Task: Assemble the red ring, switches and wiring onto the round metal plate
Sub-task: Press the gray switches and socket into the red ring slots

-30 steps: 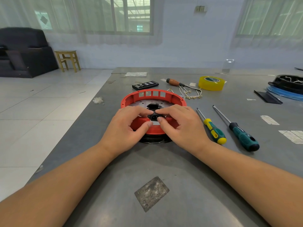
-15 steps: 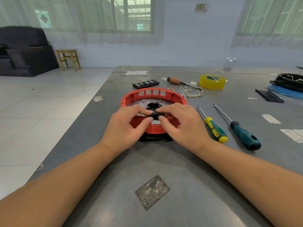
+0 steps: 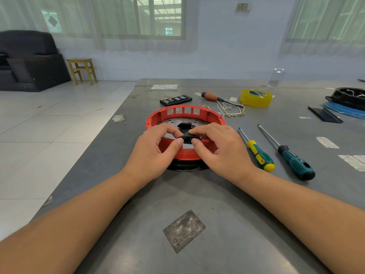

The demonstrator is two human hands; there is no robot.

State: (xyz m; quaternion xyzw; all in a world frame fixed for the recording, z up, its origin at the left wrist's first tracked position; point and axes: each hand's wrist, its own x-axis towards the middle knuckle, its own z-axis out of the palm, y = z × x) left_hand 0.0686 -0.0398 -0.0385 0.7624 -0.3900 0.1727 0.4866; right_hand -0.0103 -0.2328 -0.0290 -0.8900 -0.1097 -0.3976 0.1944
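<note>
A red ring (image 3: 185, 113) with square windows sits on the round metal plate (image 3: 173, 123), which rests on a black base (image 3: 185, 167) on the grey table. Over the ring's near wall, my left hand (image 3: 152, 151) and my right hand (image 3: 221, 149) both pinch a small black switch (image 3: 188, 137) between thumb and forefinger. A bundle of white wires (image 3: 230, 111) with brass terminals lies behind the ring to the right. A strip of black switches (image 3: 175, 100) lies behind the ring.
Two screwdrivers, a yellow-green one (image 3: 256, 153) and a teal one (image 3: 290, 157), lie right of the ring. A brown-handled tool (image 3: 212, 97), yellow tape roll (image 3: 256, 97) and a black and blue part (image 3: 347, 103) are further back. The table's left edge (image 3: 110, 123) runs close by.
Both hands have lifted the small black switch slightly and turned it between the fingertips. The ring and plate have stayed in place.
</note>
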